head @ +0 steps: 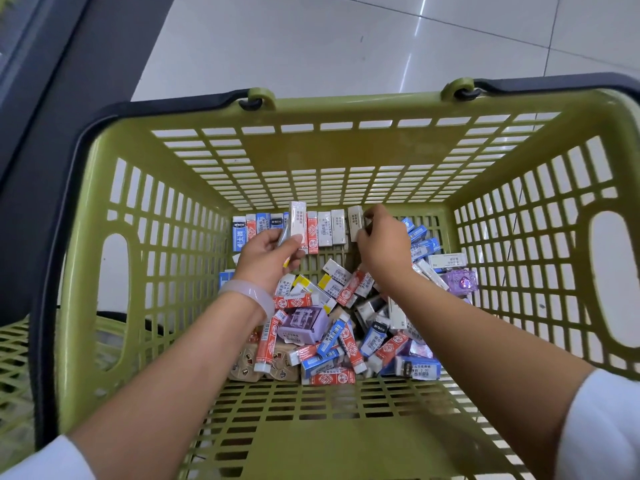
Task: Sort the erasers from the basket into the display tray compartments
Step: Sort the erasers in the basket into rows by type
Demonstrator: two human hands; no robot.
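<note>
A green plastic basket fills the view, and both my arms reach into it. A loose heap of boxed erasers in red, blue, white and purple wrappers lies on its floor. Along the far wall a row of erasers stands upright, side by side. My left hand pinches a white eraser and holds it upright just in front of that row. My right hand grips another white eraser at the row's right end. No display tray is in view.
The basket has a dark handle folded along its rim and slotted walls. It sits on a pale tiled floor. Part of a second green basket shows at the lower left. A purple box lies by the right wall.
</note>
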